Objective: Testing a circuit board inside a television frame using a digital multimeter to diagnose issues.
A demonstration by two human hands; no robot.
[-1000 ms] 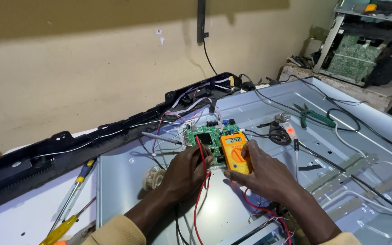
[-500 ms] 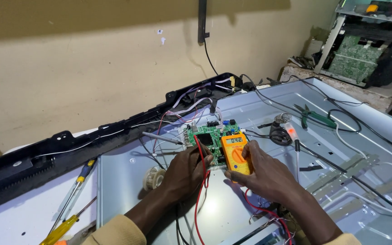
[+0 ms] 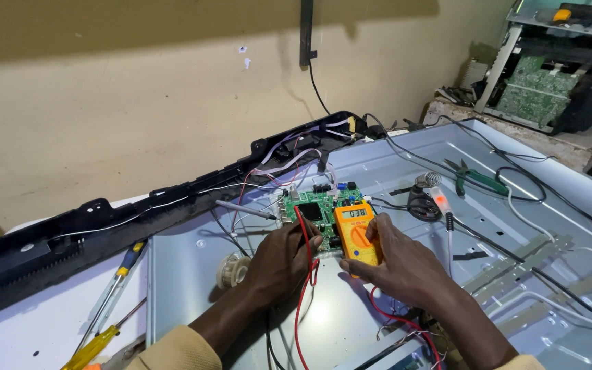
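Yellow-handled screwdrivers [image 3: 107, 312] are lying at far left on the counter [image 3: 29, 329]. The left hand [image 3: 279, 264] is pinching a red probe lead [image 3: 304, 233] against the green circuit board [image 3: 316, 209]; the right hand [image 3: 399, 264] is grasping the orange multimeter [image 3: 356, 231] beside it, green pliers [image 3: 477, 179] lying farther right.

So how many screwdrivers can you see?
2, both at lower left beside the metal panel: a blue-and-yellow-handled screwdriver and a yellow-handled screwdriver nearer the bottom edge. Others may be hidden.
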